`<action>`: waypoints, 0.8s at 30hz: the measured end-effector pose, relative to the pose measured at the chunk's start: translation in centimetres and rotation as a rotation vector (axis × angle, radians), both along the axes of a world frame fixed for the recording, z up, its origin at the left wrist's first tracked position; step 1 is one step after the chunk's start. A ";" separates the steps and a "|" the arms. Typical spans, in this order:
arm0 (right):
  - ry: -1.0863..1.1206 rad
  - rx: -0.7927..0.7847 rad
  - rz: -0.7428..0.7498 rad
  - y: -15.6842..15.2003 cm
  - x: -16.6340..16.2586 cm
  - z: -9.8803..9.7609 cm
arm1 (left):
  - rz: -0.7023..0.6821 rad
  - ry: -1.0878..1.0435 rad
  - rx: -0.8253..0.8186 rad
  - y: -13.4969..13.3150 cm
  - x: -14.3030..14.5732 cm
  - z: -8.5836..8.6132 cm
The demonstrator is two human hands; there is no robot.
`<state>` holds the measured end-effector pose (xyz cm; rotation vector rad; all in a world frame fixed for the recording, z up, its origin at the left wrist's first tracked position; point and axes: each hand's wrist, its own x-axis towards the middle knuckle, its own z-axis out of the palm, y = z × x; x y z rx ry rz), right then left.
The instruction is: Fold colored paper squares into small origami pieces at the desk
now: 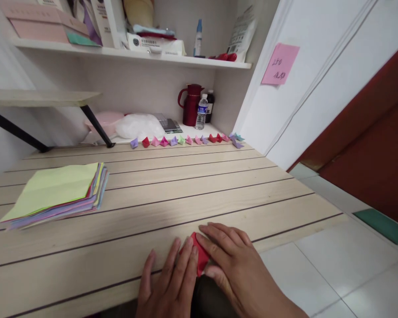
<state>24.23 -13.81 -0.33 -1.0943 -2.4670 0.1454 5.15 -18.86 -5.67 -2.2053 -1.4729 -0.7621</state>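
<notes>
A small folded piece of red paper point(201, 256) lies on the wooden table by its near edge, partly hidden under my fingers. My left hand point(172, 276) rests flat on its left side, fingers stretched out. From the right, my right hand point(230, 258) lies over the paper with its fingertips on the upper part and the thumb at the lower right. Both hands press on the paper rather than grip it. To the left is a stack of coloured square paper point(61, 187), a yellow sheet on top.
Along the table's back edge runs a row of small folded paper pieces point(164, 141) in several colours. Behind it stand a dark red jug point(191, 106) and a water bottle point(201, 112). A raised wooden stand point(40, 98) with black legs is at the back left.
</notes>
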 end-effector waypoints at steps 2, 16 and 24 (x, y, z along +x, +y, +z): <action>0.090 -0.079 -0.035 0.4 -0.3 0.6 | -0.009 0.016 -0.022 -0.1 -0.2 0.1; 0.104 -0.085 -0.116 0.7 -1.4 0.7 | -0.088 0.250 -0.046 -0.4 -1.4 1.0; 0.070 -0.132 -0.048 0.8 -0.6 1.2 | -0.175 0.267 -0.068 -0.2 -2.4 1.2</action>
